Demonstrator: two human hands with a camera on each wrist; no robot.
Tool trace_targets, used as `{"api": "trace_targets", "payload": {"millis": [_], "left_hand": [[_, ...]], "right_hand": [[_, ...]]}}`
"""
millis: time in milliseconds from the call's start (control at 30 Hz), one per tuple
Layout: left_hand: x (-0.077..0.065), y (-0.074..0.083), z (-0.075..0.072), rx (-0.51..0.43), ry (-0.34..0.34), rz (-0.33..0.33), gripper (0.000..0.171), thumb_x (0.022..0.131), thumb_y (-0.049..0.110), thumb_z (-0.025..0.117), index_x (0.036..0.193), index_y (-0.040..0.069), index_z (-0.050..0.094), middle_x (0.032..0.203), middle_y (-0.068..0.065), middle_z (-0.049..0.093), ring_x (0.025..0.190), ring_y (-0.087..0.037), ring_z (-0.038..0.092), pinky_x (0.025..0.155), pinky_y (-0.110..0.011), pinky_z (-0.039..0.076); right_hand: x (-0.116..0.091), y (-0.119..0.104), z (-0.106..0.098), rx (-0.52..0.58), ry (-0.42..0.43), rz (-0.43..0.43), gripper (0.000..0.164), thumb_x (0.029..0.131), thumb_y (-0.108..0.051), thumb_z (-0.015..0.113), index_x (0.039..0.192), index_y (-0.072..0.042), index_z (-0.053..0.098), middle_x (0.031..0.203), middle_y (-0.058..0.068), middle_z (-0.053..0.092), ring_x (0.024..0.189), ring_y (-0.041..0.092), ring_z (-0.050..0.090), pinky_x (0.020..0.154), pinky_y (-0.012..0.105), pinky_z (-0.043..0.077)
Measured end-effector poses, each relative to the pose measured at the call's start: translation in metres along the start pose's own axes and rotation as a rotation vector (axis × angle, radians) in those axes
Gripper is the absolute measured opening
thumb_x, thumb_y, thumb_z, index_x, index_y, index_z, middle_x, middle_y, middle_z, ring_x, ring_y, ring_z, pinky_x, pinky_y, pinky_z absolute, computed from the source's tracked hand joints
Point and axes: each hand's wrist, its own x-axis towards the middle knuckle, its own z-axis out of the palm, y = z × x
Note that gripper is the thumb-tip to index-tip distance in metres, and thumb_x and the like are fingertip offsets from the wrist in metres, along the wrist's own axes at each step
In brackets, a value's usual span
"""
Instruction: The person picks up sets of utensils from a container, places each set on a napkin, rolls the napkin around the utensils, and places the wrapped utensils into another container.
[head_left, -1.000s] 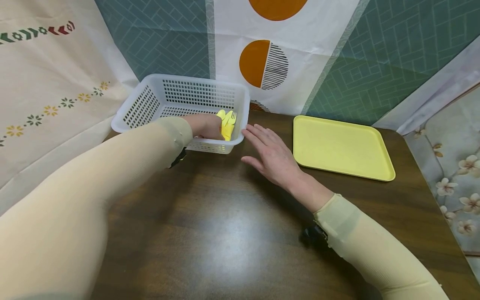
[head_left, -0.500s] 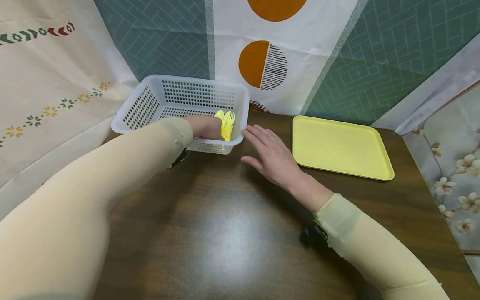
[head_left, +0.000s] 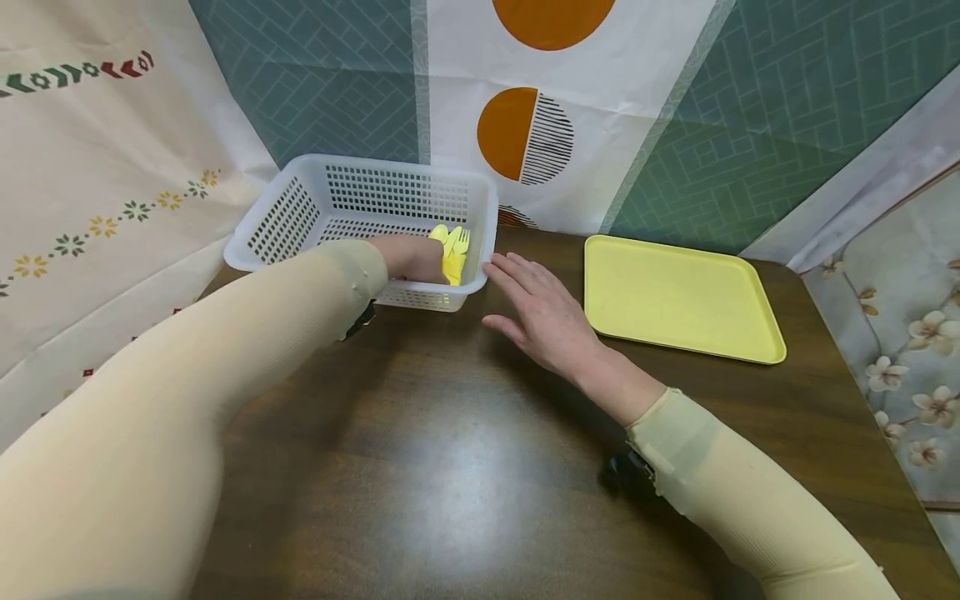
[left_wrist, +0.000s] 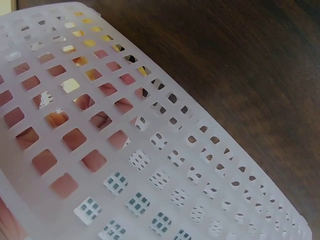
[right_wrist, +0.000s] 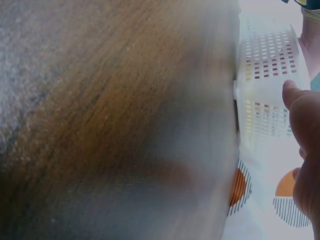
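In the head view, my left hand (head_left: 415, 257) reaches down into a white perforated plastic basket (head_left: 401, 171). It grips yellow plastic cutlery (head_left: 453, 265) in the basket's right end; the heads, a fork among them, point away from me. Through the basket wall (left_wrist: 165, 132) in the left wrist view, fingers (left_wrist: 75, 139) show with bits of yellow between them; the grip itself is partly hidden. My right hand (head_left: 542, 315) is held flat with straight fingers, fingertips right at the basket's right rim. Its thumb stands apart, and it holds nothing.
A yellow rectangular tray (head_left: 678, 300) lies at the back right of the dark wooden table (head_left: 450, 467). Patterned cloths (head_left: 720, 150) hang behind the basket and tray, and another cloth (head_left: 97, 183) closes off the left side.
The view tilts very slightly. Both hands, the basket, the cutlery and the tray keep nearly the same places.
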Motion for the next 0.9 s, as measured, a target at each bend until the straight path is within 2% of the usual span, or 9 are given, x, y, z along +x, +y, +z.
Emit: {"api": "trace_targets", "payload": {"millis": [167,367,500,733,900], "left_hand": [[0.0014,0.0000,-0.0006,0.011,-0.003,0.017,0.038,0.109,0.032,0.061,0.130,0.001,0.062,0.114,-0.013,0.061,0.103,-0.025,0.058,0.086,-0.035,0.045],[-0.0004,-0.0001,0.0002,-0.021,0.004,0.021,0.033,0.107,0.031,0.062,0.122,0.002,0.062,0.108,-0.011,0.060,0.093,-0.023,0.057,0.078,-0.032,0.045],[-0.0009,0.0007,0.0007,-0.037,0.001,0.008,0.035,0.107,0.032,0.062,0.126,0.002,0.062,0.111,-0.011,0.060,0.098,-0.024,0.057,0.083,-0.033,0.046],[-0.0026,0.0010,0.0014,-0.001,0.012,0.003,0.041,0.109,0.035,0.061,0.132,0.001,0.061,0.118,-0.013,0.062,0.106,-0.026,0.058,0.093,-0.037,0.047],[-0.0021,-0.0004,0.0012,0.004,0.009,0.008,0.040,0.109,0.035,0.061,0.131,0.001,0.062,0.116,-0.013,0.062,0.106,-0.026,0.058,0.093,-0.037,0.047]], "right_hand": [[-0.0008,-0.0001,-0.0002,0.000,0.002,0.005,0.078,0.105,-0.040,0.077,0.168,-0.007,0.045,0.174,0.014,0.042,0.163,0.033,0.034,0.134,0.046,0.020],[-0.0006,-0.0002,-0.0003,0.000,-0.001,0.007,0.078,0.105,-0.040,0.078,0.168,-0.007,0.045,0.173,0.014,0.042,0.163,0.033,0.035,0.134,0.047,0.020],[-0.0007,-0.0006,-0.0008,0.002,-0.001,0.007,0.079,0.105,-0.040,0.078,0.168,-0.008,0.045,0.174,0.014,0.042,0.163,0.033,0.035,0.134,0.047,0.020],[-0.0002,-0.0008,-0.0008,0.006,-0.003,0.005,0.079,0.105,-0.041,0.077,0.169,-0.008,0.044,0.174,0.013,0.042,0.163,0.032,0.034,0.134,0.047,0.020],[-0.0002,-0.0006,-0.0004,0.008,0.000,0.000,0.079,0.105,-0.041,0.078,0.168,-0.007,0.045,0.173,0.014,0.042,0.163,0.033,0.035,0.133,0.049,0.023]]}}
